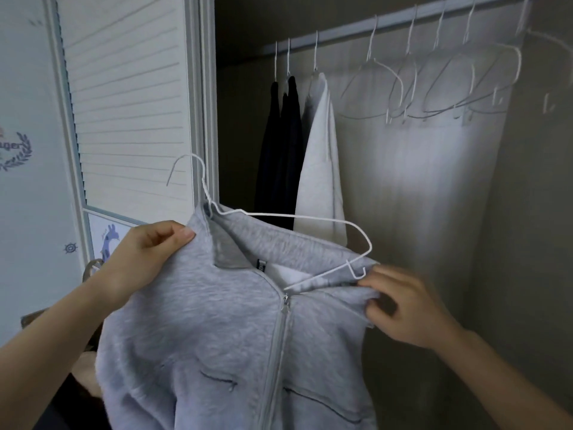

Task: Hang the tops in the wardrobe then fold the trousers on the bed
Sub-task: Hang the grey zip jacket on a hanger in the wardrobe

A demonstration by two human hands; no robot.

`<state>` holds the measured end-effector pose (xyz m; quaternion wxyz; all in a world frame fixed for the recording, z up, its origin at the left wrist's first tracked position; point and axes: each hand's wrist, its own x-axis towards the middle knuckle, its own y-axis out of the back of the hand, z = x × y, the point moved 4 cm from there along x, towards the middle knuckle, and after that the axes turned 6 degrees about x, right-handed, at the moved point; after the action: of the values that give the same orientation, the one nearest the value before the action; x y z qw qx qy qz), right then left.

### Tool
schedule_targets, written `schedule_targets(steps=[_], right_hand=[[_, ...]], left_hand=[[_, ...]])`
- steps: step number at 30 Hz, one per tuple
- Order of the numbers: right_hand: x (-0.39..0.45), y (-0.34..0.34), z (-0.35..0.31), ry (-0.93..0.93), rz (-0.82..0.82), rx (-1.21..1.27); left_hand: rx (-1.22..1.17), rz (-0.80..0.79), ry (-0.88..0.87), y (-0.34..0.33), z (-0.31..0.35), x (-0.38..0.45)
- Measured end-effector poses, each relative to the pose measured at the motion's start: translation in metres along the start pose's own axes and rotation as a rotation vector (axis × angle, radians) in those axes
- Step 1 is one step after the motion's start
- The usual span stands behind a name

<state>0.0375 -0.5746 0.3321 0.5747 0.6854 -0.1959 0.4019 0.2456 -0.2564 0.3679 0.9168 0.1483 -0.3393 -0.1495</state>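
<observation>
One grey zip-front top [217, 330] is held up in front of the open wardrobe [496, 212], below the level of the hanging rail [403, 18]. A white wire hanger [297, 216] sits partly inside its neck: the hanger's left arm runs down under the collar, while the right arm and its small notch hook lie exposed above the right shoulder fabric. The hanger hook points up and to the left, free of the rail. The zip is closed up to the collar, and two slanted pockets show on the lower front.

The left hand [145, 256] pinches the top's left shoulder, thumb on the front of the fabric and fingers curled behind. The right hand [406, 308] grips the right shoulder edge just below the hanger's notch, fingers bunching the cloth; this hand is slightly blurred.

On the rail's left end hang two dark garments [282, 150] and one white garment [321, 169], touching one another. Toward the rail's right end hang several bare white wire hangers [434, 85]. A louvred white wardrobe door [124, 97] stands left of the opening.
</observation>
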Motion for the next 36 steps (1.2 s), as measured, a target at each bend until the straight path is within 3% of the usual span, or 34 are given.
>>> schedule_targets(steps=[4, 7, 10, 13, 15, 17, 20, 22, 25, 28, 33, 36], right_hand=[[0.003, 0.026, -0.003, 0.044, 0.081, -0.053], [0.011, 0.039, -0.005, 0.087, 0.09, -0.015], [0.025, 0.049, -0.005, 0.075, 0.126, -0.03], [0.039, 0.051, -0.012, 0.086, 0.095, -0.069], [0.051, 0.049, -0.023, 0.089, 0.086, -0.069], [0.062, 0.034, -0.045, 0.127, 0.052, -0.039], [0.07, -0.004, -0.076, 0.183, -0.122, 0.01], [0.071, -0.01, -0.075, 0.097, -0.157, 0.084], [0.067, 0.006, -0.039, -0.18, -0.01, 0.015], [0.051, 0.0, -0.011, -0.531, -0.143, 0.142], [0.043, -0.012, -0.008, -0.542, -0.106, 0.338], [0.044, -0.01, -0.005, -0.637, -0.074, 0.578]], left_hand=[[0.105, -0.034, -0.048, 0.0, -0.003, -0.005], [0.284, -0.11, -0.117, -0.002, -0.007, -0.009], [0.576, -0.062, -0.164, -0.007, -0.01, -0.015], [0.859, 0.05, -0.434, -0.013, 0.003, -0.028], [0.835, 0.046, -0.517, -0.021, 0.015, -0.035], [0.743, 0.045, -0.483, -0.037, 0.027, -0.036], [0.588, 0.028, -0.417, -0.06, 0.039, -0.031], [0.477, 0.056, -0.351, -0.056, 0.039, -0.024], [0.311, 0.103, -0.271, -0.033, 0.031, -0.014], [0.318, 0.106, -0.28, -0.024, 0.031, -0.008], [0.344, 0.029, -0.322, -0.031, 0.038, -0.004], [0.345, -0.06, -0.366, -0.029, 0.046, 0.0]])
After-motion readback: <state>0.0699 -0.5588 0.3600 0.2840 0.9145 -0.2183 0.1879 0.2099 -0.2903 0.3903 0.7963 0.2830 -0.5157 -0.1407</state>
